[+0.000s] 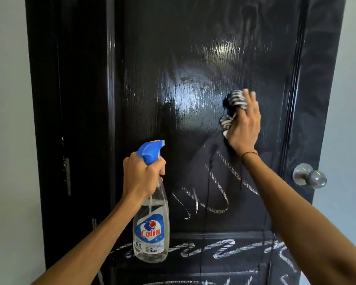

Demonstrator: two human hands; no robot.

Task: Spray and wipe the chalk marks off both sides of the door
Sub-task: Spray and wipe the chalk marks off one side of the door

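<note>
A glossy black door [193, 58] fills the view, its upper panel wet and shiny. White chalk marks [216, 194] cross the middle panel, and more chalk scribbles [224, 249] run along the lower rail. My left hand [141, 175] grips the neck of a clear spray bottle [151, 229] with a blue trigger head, held upright in front of the door. My right hand [245, 126] presses a striped black-and-white cloth [235, 100] flat against the door, just above the chalk marks.
A round metal door knob [314, 177] sticks out at the door's right edge. The dark door frame [70, 120] with a hinge stands to the left. Pale walls flank the door on both sides.
</note>
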